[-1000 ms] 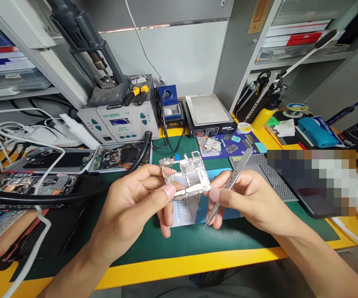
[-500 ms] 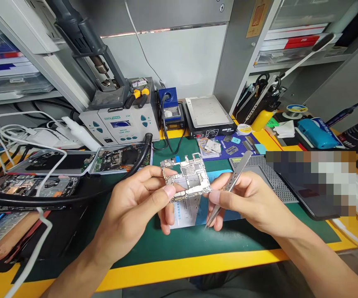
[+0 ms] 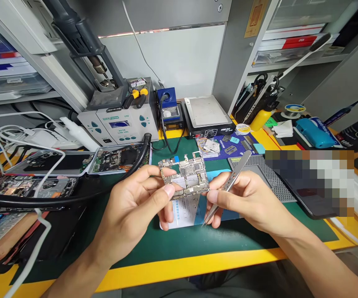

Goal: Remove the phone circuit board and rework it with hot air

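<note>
A flat, jagged-edged circuit board (image 3: 185,176) studded with small metal shields is pinched by the left hand (image 3: 135,207), thumb on its near edge, above the green matte surface (image 3: 197,240). The right hand (image 3: 247,200) touches its right edge and grips slim steel tweezers (image 3: 227,186), tips down.

circuit board (image 3: 185,176) between both hands, above mat (image 3: 197,242) | rework station (image 3: 119,122) behind | opened phones (image 3: 73,161) left
</note>
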`<state>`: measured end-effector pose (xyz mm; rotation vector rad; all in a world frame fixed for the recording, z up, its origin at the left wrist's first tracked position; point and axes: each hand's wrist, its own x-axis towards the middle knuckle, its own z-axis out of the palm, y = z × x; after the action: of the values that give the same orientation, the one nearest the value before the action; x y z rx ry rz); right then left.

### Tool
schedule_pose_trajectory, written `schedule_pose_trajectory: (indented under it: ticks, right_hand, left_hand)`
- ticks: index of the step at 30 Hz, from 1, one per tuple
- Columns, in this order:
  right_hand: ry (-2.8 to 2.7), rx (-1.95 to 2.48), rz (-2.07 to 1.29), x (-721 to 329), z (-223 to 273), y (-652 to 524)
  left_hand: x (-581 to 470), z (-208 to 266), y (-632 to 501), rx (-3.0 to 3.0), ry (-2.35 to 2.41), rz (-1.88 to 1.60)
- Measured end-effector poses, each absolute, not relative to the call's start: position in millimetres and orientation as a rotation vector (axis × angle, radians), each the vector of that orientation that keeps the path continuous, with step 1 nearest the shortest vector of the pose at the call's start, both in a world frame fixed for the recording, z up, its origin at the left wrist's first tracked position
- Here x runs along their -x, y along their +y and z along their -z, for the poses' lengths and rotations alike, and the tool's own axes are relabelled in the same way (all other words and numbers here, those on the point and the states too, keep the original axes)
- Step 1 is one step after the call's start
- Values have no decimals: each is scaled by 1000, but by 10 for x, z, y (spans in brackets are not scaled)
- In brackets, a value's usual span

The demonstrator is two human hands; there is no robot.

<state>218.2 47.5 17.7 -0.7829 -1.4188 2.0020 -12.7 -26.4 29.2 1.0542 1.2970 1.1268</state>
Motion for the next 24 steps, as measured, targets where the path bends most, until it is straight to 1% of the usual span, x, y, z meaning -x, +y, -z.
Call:
schedule_pose_trajectory:
  ticks: [24]
  right_hand:
    - [-1501, 793, -1975, -2212, -141, 482]
  left_hand:
    - [96, -330, -244, -979, 1204, -1119]
